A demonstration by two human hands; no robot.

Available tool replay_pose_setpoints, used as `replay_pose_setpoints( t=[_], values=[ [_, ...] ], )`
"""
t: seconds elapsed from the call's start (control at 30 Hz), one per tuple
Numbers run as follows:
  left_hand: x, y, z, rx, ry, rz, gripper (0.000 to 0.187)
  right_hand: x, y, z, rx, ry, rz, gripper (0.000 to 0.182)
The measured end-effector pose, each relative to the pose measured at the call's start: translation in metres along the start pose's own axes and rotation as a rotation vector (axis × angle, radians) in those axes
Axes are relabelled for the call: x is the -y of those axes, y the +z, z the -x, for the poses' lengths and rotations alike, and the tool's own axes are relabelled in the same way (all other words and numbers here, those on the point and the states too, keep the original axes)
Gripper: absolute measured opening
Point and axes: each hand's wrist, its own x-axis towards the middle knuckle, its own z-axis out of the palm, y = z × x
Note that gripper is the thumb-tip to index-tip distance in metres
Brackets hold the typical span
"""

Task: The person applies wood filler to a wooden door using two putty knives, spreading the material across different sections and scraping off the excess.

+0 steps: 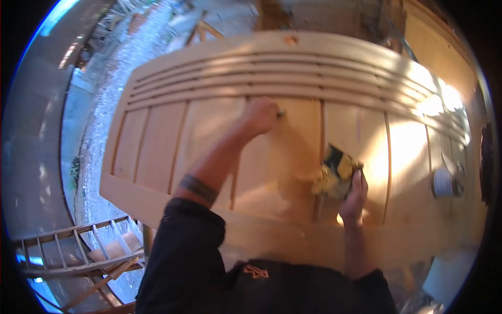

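Note:
A large wooden door panel (209,141) lies in front of me, with vertical boards and several louvre-like slats along its far part. My left hand (260,115) is closed in a fist over the boards near the slats. A small dark tip (282,113) pokes out beside its fingers; the rest of that item is hidden. Over the boards to the right, my right hand (356,196) grips a dark, creased holder (333,155) covered with yellowish, lumpy material (327,180). What that material is cannot be made out.
A white roll-like item (444,182) sits on the panel's right side. At the lower left is a wooden ladder-like frame (78,246). Beyond the panel's left edge runs a bright, rough strip of ground (112,99). Another wooden panel (444,31) stands at the upper right.

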Motion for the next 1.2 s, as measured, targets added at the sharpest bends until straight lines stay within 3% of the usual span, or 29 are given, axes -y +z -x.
replay_pose_setpoints(
  t=[0.07, 0.13, 0.23, 0.3, 0.4, 0.47, 0.57, 0.7, 0.77, 1.07, 1.2],
  values=[
    [-0.03, -0.013, 0.049, -0.04, -0.022, 0.077, 0.022, -0.002, -0.002, 0.003, -0.149, 0.047, -0.066, 0.036],
    [-0.064, -0.011, 0.106, -0.052, -0.05, 0.133, 0.024, -0.005, -0.007, 0.002, -0.037, 0.04, -0.154, 0.035],
    [-0.101, -0.001, 0.183, -0.082, -0.038, 0.219, 0.035, 0.008, 0.012, 0.005, -0.088, 0.048, -0.193, 0.033],
    [-0.117, -0.012, 0.217, 0.042, -0.041, 0.176, 0.041, 0.007, 0.009, 0.006, -0.06, 0.051, -0.188, 0.032],
    [-0.105, -0.061, 0.203, 0.536, -0.072, 0.221, 0.041, 0.0, 0.008, 0.001, -0.048, 0.043, -0.176, 0.031],
    [-0.079, -0.071, 0.17, 0.168, -0.029, 0.181, 0.042, -0.003, 0.009, -0.003, -0.039, 0.034, -0.182, 0.031],
    [-0.027, -0.081, 0.082, -0.124, -0.04, 0.125, 0.036, -0.006, 0.006, -0.002, -0.017, 0.035, -0.173, 0.03],
    [0.023, -0.072, 0.004, 0.024, 0.016, 0.077, 0.036, 0.002, 0.012, -0.001, -0.048, 0.049, -0.159, 0.03],
    [0.032, -0.058, -0.012, -0.009, 0.029, 0.03, 0.038, -0.001, 0.01, -0.002, -0.017, 0.056, -0.163, 0.03],
    [0.035, -0.047, -0.033, -0.013, 0.003, 0.037, 0.039, -0.001, 0.013, 0.001, -0.037, 0.058, -0.101, 0.031],
    [0.046, -0.035, -0.039, 0.006, -0.022, -0.061, 0.03, 0.0, 0.015, -0.001, 0.027, 0.036, -0.117, 0.033]
  ],
)
